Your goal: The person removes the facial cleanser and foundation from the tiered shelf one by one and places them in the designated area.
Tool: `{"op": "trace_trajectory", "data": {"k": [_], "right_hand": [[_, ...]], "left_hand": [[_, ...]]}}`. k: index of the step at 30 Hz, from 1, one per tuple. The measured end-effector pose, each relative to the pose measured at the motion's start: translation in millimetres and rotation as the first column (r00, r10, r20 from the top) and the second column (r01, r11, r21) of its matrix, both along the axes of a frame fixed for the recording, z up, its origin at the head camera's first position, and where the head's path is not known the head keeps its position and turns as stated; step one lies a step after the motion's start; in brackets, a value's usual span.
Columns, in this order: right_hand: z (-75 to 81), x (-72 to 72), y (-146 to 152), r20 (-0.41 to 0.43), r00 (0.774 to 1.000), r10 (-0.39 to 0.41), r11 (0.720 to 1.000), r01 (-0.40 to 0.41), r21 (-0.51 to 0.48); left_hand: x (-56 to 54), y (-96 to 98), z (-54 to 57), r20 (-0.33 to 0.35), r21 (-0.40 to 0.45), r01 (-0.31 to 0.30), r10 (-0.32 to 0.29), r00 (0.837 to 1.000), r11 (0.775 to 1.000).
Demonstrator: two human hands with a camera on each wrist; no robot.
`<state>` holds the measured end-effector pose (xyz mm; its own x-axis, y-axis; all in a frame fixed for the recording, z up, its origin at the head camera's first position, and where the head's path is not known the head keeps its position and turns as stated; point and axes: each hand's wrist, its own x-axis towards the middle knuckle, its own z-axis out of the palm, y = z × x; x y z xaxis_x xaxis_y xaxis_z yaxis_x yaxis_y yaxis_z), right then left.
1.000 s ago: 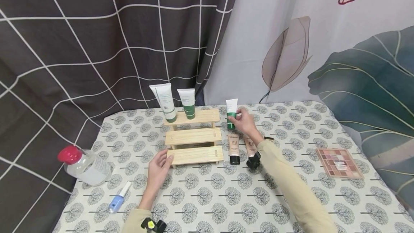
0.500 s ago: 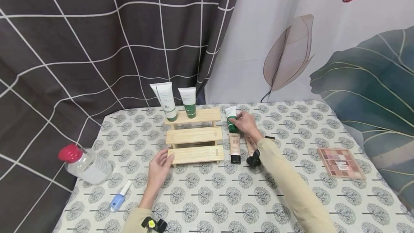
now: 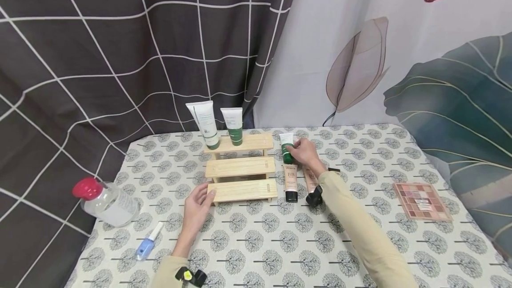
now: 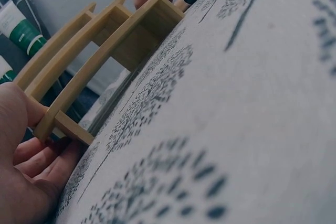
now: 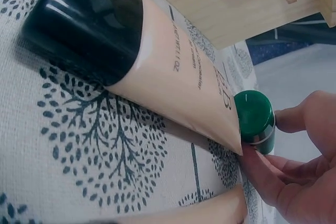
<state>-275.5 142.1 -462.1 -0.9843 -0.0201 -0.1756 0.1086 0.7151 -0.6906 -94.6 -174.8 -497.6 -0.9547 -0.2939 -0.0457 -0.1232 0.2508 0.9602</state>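
Note:
My right hand [image 3: 305, 152] pinches a small white-and-green squeeze tube [image 3: 286, 141] between thumb and fingers, right of a three-tier wooden display stand [image 3: 240, 168]. In the right wrist view the tube's green cap [image 5: 254, 116] points down, just beyond the end of a beige BB cream tube [image 5: 173, 72]. My left hand [image 3: 197, 206] grips the left end of the stand's lowest step; in the left wrist view its thumb lies against the step [image 4: 100, 66] and the fingers curl below. Two larger tubes, one mostly white [image 3: 205, 123] and one white-and-green [image 3: 233, 126], stand cap-down on the top step.
Two BB cream tubes lie right of the stand, the nearer one [image 3: 291, 181] in full view, the other [image 3: 310, 179] partly behind my right wrist. A makeup palette [image 3: 422, 201] lies far right. A red-topped bottle [image 3: 112, 206] and blue nail polish [image 3: 146, 246] are at left.
My right hand has brought the small tube down and slightly toward me, close to the BB cream; it tilted on the way and is nearly upright now. My left hand stays on the stand.

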Motion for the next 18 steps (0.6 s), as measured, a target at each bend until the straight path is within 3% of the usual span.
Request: {"op": "trace_trajectory", "data": {"k": [9,18], "right_hand": [[9.5,2.3,11.9,-0.028,0.999,0.041,0.999,-0.04,0.037],[33.7,2.8,10.4,-0.086,0.995,0.051,0.998,-0.055,-0.038]], "left_hand": [[-0.8,0.1,-3.5,-0.007,-0.024,-0.007,0.007,1.0,1.0],[-0.9,-1.2,-4.5,-0.009,-0.023,-0.015,0.015,1.0,1.0]]}}
